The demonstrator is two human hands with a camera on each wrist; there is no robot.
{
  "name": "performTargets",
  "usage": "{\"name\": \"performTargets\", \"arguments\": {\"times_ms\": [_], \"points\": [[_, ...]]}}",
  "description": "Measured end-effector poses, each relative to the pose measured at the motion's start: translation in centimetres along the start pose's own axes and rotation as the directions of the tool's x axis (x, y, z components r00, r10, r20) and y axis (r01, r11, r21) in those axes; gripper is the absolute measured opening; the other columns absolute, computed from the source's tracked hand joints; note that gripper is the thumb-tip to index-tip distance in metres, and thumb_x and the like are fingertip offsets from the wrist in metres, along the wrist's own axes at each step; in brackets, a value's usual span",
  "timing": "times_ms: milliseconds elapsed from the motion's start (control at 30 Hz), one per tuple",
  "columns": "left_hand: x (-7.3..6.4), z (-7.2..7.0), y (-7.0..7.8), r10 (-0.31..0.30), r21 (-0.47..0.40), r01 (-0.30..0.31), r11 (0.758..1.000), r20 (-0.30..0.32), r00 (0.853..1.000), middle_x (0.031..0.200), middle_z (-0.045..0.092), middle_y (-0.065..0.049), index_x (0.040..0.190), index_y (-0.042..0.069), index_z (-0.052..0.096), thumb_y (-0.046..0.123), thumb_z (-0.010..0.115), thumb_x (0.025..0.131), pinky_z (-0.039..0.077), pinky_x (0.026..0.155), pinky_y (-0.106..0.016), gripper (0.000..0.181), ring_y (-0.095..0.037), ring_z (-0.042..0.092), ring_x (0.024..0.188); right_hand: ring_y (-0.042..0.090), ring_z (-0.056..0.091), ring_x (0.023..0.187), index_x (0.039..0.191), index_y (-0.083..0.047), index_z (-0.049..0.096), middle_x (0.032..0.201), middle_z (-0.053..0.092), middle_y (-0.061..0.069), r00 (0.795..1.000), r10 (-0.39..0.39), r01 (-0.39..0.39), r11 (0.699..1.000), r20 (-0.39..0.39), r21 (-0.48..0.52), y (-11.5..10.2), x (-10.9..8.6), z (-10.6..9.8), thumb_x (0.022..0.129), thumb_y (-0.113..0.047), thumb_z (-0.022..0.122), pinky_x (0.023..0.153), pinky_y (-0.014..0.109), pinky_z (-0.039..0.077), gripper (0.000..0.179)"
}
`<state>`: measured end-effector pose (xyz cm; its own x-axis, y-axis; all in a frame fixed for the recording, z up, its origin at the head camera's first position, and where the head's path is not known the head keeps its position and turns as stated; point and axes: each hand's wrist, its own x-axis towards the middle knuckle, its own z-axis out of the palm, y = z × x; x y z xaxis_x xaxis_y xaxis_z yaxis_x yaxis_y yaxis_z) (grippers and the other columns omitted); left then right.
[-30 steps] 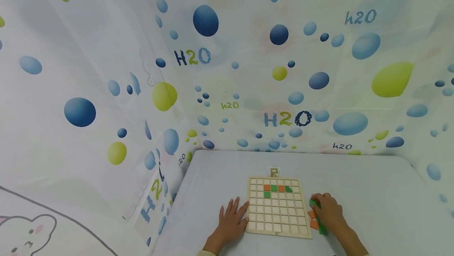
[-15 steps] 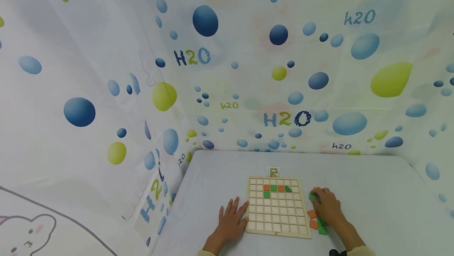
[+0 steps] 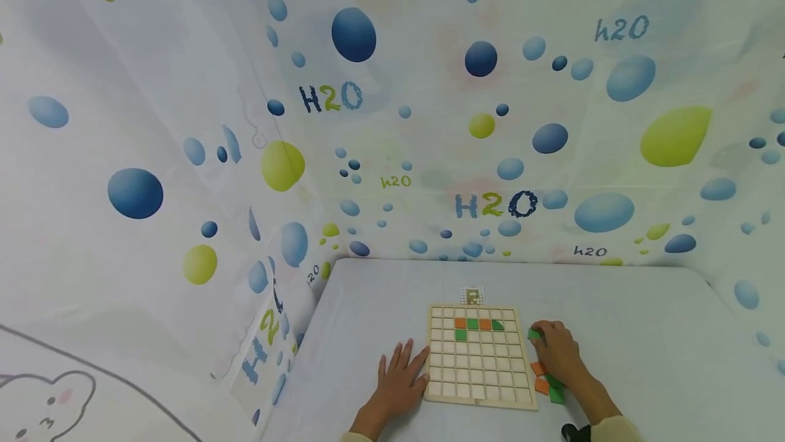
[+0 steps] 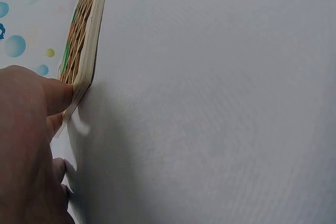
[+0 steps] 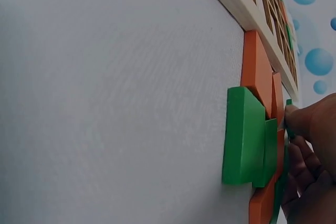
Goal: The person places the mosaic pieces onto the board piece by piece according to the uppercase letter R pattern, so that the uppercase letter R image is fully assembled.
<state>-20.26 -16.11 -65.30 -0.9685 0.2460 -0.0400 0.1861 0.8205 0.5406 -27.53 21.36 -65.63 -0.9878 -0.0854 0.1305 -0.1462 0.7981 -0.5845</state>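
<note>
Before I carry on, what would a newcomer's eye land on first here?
Probably the bubble-printed backdrop, filling most of the head view behind the table. Next, the gridded wooden board on the table, with orange and green pieces set toward its far side. To its right, the right hand pinches a green piece.

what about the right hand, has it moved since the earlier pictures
Yes: in the head view, the right hand has shifted forward and slightly left, closer to the board.

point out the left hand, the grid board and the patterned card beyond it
Left hand (image 3: 400, 379), head view, back of the hand
Grid board (image 3: 475, 361), head view, bare cell near its middle
Patterned card (image 3: 472, 296), head view, its printed pattern
</note>
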Motion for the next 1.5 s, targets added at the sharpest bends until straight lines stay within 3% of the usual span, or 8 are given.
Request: {"name": "performTargets", "arguments": {"times_ms": [233, 467, 700, 900, 1167, 1500], "points": [[0.2, 0.1, -0.2, 0.01, 0.005, -0.01, 1.0, -0.009, 1.0, 0.173, 0.027, -0.019, 0.162, 0.026, 0.044, 0.041, 0.047, 0.109, 0.005, 0.12, -0.078, 0.055, -0.047, 0.018, 0.16, 0.049, 0.059, 0.12, 0.124, 0.004, 0.065, 0.124, 0.06, 0.029, 1.0, 0.017, -0.017, 1.0, 0.011, 0.003, -0.3, 0.2, 0.0, 0.101, -0.01, 0.065, 0.089, 0.067, 0.049, 0.027], [0.0, -0.3, 0.3, 0.009, -0.001, -0.009, 1.0, 0.001, 1.0, 0.173, 0.028, -0.02, 0.161, 0.026, 0.045, 0.04, 0.049, 0.108, 0.006, 0.12, -0.079, 0.055, -0.048, 0.018, 0.16, 0.048, 0.054, 0.126, 0.13, 0.003, 0.063, 0.13, 0.057, 0.029, 0.996, 0.063, -0.067, 0.996, 0.057, 0.066, -0.8, 0.3, -0.2, 0.104, -0.014, 0.062, 0.093, 0.069, 0.043, 0.032], [-0.4, -1.3, 1.0, 0.027, -0.019, -0.027, 0.999, 0.022, 0.999, 0.171, 0.028, -0.024, 0.161, 0.022, 0.046, 0.038, 0.05, 0.108, 0.005, 0.118, -0.081, 0.055, -0.052, 0.018, 0.158, 0.046, 0.058, 0.121, 0.13, 0.002, 0.064, 0.128, 0.059, 0.028, 1.0, 0.014, -0.016, 0.995, 0.025, 0.099, -1.5, 0.4, 0.2, 0.104, -0.014, 0.061, 0.09, 0.067, 0.044, 0.03], [-0.4, -1.1, 1.0, 0.002, 0.002, -0.002, 1.0, 0.035, 0.999, 0.173, 0.026, -0.02, 0.162, 0.024, 0.044, 0.039, 0.048, 0.108, 0.005, 0.12, -0.079, 0.055, -0.048, 0.017, 0.16, 0.044, 0.06, 0.121, 0.13, 0.0, 0.066, 0.129, 0.061, 0.024, 0.999, -0.026, 0.023, 0.995, 0.03, 0.101, -2.6, 0.5, 0.7, 0.105, -0.017, 0.063, 0.093, 0.068, 0.044, 0.031], [-0.3, -1.0, 0.9, 0.004, 0.016, -0.005, 1.0, 0.031, 1.0, 0.172, 0.028, -0.02, 0.162, 0.024, 0.045, 0.039, 0.048, 0.109, 0.007, 0.119, -0.08, 0.055, -0.049, 0.02, 0.159, 0.037, 0.065, 0.109, 0.121, -0.005, 0.071, 0.116, 0.067, 0.016, 0.994, -0.111, 0.112, 0.99, -0.019, 0.087, -4.3, 0.7, 1.8, 0.099, -0.012, 0.074, 0.09, 0.062, 0.051, 0.023], [0.1, -0.1, 0.1, -0.011, 0.005, 0.011, 1.0, 0.005, 1.0, 0.174, 0.027, -0.016, 0.161, 0.027, 0.045, 0.038, 0.049, 0.108, 0.005, 0.121, -0.078, 0.054, -0.045, 0.018, 0.161, 0.025, 0.063, 0.099, 0.11, -0.013, 0.073, 0.116, 0.065, 0.011, 0.991, -0.123, 0.12, 0.99, 0.047, 0.073, -4.5, 0.8, 2.7, 0.098, -0.011, 0.074, 0.084, 0.055, 0.049, 0.013]]}}
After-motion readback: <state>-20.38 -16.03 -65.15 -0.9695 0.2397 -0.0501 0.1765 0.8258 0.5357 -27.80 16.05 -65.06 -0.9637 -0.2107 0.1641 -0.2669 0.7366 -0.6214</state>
